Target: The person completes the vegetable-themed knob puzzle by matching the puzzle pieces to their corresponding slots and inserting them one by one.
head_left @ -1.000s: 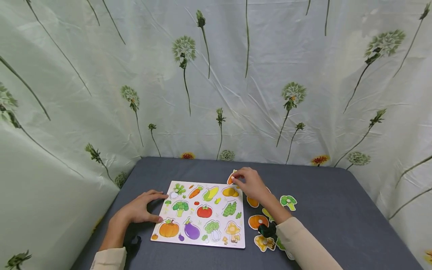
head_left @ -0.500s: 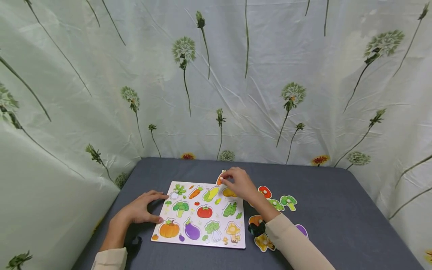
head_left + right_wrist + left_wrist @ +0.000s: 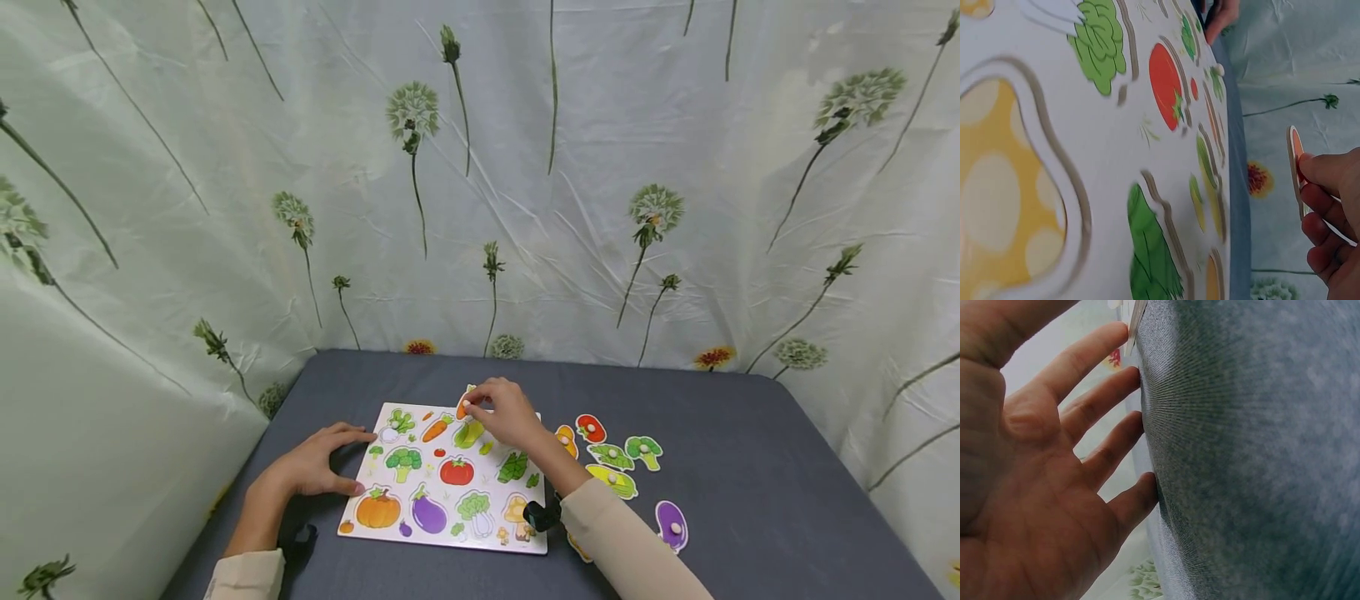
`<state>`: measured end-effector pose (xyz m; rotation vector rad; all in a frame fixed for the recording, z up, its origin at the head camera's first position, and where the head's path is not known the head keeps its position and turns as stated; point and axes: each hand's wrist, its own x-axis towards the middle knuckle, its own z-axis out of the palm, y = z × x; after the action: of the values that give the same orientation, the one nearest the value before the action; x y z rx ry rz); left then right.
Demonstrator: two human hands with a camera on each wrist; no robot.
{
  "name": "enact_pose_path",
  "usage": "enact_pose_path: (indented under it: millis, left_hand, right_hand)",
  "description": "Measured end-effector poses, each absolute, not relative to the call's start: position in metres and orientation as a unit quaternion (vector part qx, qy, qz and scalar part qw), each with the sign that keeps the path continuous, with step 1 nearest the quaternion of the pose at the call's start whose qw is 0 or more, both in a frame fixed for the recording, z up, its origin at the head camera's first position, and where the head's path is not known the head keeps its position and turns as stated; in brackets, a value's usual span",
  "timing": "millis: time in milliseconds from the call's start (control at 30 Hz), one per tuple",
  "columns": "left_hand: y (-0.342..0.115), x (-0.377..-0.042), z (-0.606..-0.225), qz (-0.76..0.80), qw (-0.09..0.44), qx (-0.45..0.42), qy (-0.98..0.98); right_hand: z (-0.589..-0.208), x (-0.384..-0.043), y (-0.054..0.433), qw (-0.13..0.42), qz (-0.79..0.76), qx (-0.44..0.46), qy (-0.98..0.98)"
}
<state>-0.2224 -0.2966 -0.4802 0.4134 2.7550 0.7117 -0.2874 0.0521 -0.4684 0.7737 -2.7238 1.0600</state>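
Note:
My right hand (image 3: 506, 412) pinches a carrot puzzle piece (image 3: 462, 407) by its small knob, over the far edge of a white vegetable puzzle board (image 3: 442, 540). In the right wrist view the carrot piece stands on edge between thumb and fingers, apart from the board. The board's carrot picture (image 3: 437, 428) lies just left of it. At the board's left edge rests my left hand (image 3: 322, 462), thumb and forefinger spread and touching the rim. Its fingers look straight and loose in the left wrist view, with nothing held. The right forearm hides part of the loose pieces.
Right of the board lie several loose knobbed pieces: a tomato (image 3: 591, 428), a broccoli (image 3: 643, 452), a pea pod (image 3: 611, 456), a corn (image 3: 613, 481) and an eggplant (image 3: 671, 526). A dark grey cloth (image 3: 765, 492) covers the table. Behind hangs a flowered curtain (image 3: 570, 275).
My right hand has moved left along the board's far edge with the carrot piece, from above the potatoes to near the carrot picture. More loose pieces show now. The left hand stays put.

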Motion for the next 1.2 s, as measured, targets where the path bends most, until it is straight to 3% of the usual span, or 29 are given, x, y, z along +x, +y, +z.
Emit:
enact_pose_path:
  millis: [1200]
  left_hand:
    - [-0.298, -0.223, -0.482, 0.249, 0.137, 0.141, 0.948]
  right_hand:
    - [-0.503, -0.282, -0.001, 0.016, 0.322, 0.255, -0.912]
